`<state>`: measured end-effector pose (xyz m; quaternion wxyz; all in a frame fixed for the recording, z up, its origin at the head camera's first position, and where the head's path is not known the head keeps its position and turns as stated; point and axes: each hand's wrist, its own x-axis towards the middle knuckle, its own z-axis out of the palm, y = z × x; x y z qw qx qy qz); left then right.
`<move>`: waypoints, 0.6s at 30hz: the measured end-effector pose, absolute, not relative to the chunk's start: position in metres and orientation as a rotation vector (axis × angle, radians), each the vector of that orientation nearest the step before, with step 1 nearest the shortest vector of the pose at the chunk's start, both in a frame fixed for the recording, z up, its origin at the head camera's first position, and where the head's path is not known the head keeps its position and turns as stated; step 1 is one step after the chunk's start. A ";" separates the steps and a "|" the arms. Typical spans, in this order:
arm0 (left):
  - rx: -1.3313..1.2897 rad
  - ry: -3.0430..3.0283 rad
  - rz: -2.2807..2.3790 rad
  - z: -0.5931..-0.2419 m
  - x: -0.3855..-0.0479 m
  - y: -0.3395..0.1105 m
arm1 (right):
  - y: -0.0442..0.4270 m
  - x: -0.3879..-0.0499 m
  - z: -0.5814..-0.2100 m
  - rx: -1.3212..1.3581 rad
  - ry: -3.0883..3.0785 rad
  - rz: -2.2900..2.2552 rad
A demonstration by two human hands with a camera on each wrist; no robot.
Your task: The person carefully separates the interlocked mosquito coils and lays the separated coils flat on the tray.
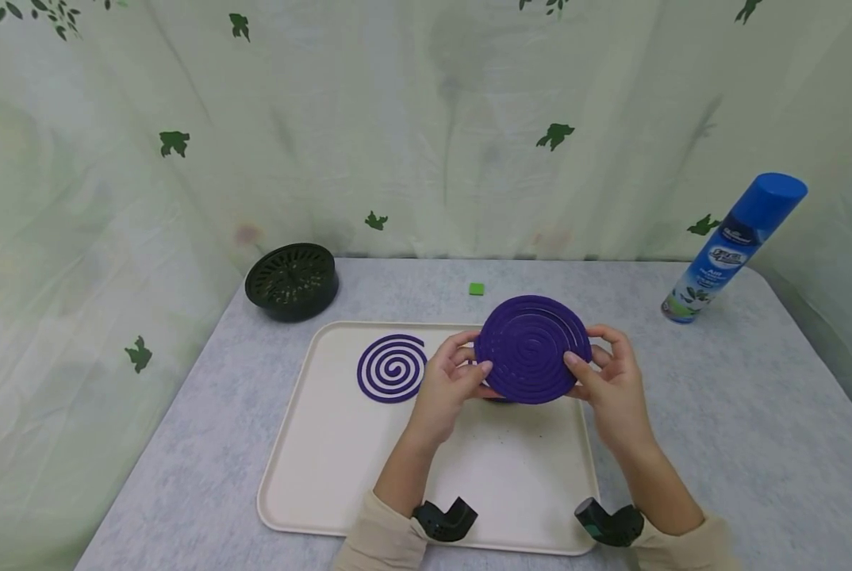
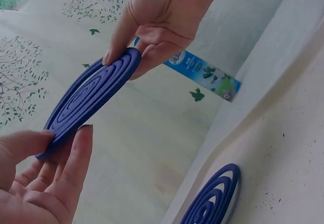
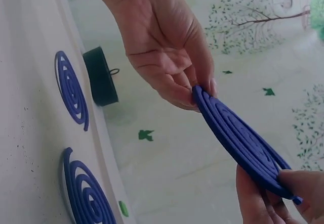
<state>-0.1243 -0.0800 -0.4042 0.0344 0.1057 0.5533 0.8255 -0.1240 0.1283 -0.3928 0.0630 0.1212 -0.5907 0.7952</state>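
Observation:
A round purple coil disc (image 1: 531, 349) is held up above the tray, tilted, between both hands. The left hand (image 1: 446, 387) pinches its left edge, thumb on the near face and fingers behind. At the right edge the right hand (image 1: 615, 392) grips it the same way. In the left wrist view the disc (image 2: 93, 95) looks thick, its rings packed tightly. One open spiral coil (image 1: 392, 369) lies on the tray, left of the hands. A second spiral (image 3: 88, 196) on the tray shows in the right wrist view; in the head view it is mostly hidden behind the held disc.
The cream tray (image 1: 340, 492) lies on the grey table (image 1: 183, 468). A dark round slotted container (image 1: 292, 281) stands at the back left, a blue spray can (image 1: 729, 250) at the back right. A small green square (image 1: 477, 289) lies behind the tray. Dark specks dot the tray.

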 end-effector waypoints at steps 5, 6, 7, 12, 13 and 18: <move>0.256 1.746 2.586 -0.405 -0.126 -0.082 | 0.127 -0.124 -0.394 0.328 -1.843 2.355; 0.249 1.760 2.585 -0.405 -0.126 -0.082 | 0.128 -0.124 -0.394 0.305 -1.856 2.332; 0.245 1.777 2.579 -0.405 -0.127 -0.083 | 0.129 -0.124 -0.394 0.285 -1.882 2.296; 0.239 1.865 2.526 -0.406 -0.128 -0.086 | 0.134 -0.124 -0.394 0.264 -1.958 2.203; 0.239 1.875 2.519 -0.406 -0.128 -0.087 | 0.134 -0.124 -0.395 0.281 -1.975 2.188; 0.237 1.915 2.495 -0.406 -0.129 -0.088 | 0.135 -0.125 -0.399 0.341 -2.097 2.027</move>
